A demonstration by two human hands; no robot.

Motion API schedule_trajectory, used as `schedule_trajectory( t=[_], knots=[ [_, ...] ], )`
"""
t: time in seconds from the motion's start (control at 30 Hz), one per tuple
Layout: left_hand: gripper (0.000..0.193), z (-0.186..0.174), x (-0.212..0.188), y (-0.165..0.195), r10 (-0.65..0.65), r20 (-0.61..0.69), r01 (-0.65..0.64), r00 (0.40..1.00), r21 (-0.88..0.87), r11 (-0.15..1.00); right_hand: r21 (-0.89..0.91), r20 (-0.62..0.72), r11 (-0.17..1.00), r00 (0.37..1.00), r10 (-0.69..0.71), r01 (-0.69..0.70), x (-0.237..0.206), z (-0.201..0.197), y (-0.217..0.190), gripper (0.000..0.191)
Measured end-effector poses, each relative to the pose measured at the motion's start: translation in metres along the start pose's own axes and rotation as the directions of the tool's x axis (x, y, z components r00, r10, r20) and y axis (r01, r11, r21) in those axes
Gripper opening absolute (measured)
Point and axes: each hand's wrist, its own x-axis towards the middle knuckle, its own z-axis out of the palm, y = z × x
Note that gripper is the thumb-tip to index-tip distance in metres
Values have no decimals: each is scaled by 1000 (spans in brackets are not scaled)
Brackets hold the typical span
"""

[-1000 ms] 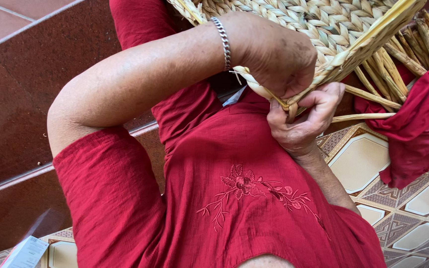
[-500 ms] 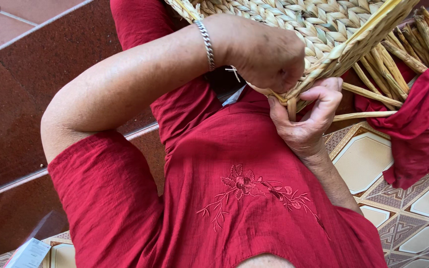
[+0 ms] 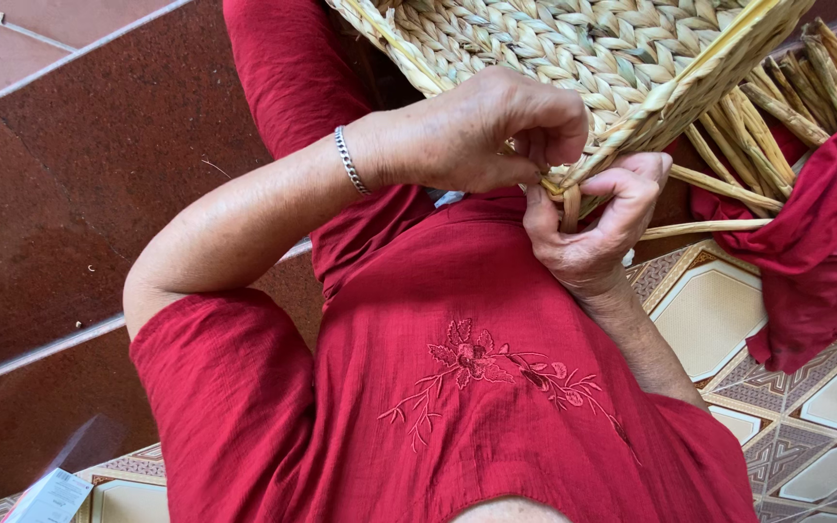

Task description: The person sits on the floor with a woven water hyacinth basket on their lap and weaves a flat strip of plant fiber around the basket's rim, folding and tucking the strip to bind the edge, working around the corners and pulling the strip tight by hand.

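While both hands are working at the lower corner of a woven basket (image 3: 573, 48), the person is wearing a red tunic (image 3: 467, 387) with a small flower stitched on the chest. The basket, plaited from pale straw-coloured strands, is sitting at the top of the view, resting over the lap, its corner pointing down toward the hands. The left hand (image 3: 477, 136), with a thin silver bracelet (image 3: 346, 160) on the wrist, is curling in from the left, its fingers bent together and pinching at the basket's corner edge. The right hand (image 3: 588, 228) is coming up from below, thumb and fingers closing on a single loose strand (image 3: 571, 205) that is hanging down from that same corner; the fingertips of the two hands are nearly touching. More loose strands (image 3: 748, 145) are fanning out from under the basket on the right side, one of them running along just beside the right hand. A bunched red cloth (image 3: 816, 242) is lying to the right of these, over patterned floor tiles (image 3: 719, 310). To the left, dark reddish-brown tiles (image 3: 79, 174) are showing, and a corner of white paper (image 3: 50, 499) is peeking in at the bottom left.
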Motion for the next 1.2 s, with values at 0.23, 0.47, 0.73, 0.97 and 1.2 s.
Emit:
schedule_trajectory(
  t=[0.23,0.47,0.73,0.97,1.2],
  knots=[
    [23,14,-18,10,94,-141,-67,986,185,980,-69,43,993,995,-93,96,4,-9,-1,58],
    [21,15,-25,6,69,-199,-36,978,167,985,-132,49,978,987,-155,160,5,-10,-1,60],
    [12,15,-21,-1,-10,-143,45,990,247,968,-63,-5,995,997,-75,74,4,-1,3,51],
    [13,14,-18,-2,10,-84,18,996,326,945,-51,-1,996,997,-75,75,5,0,-1,55],
    [11,13,-17,-6,-84,-22,86,996,240,967,-35,6,999,1000,-24,25,3,2,-6,52]
  ],
)
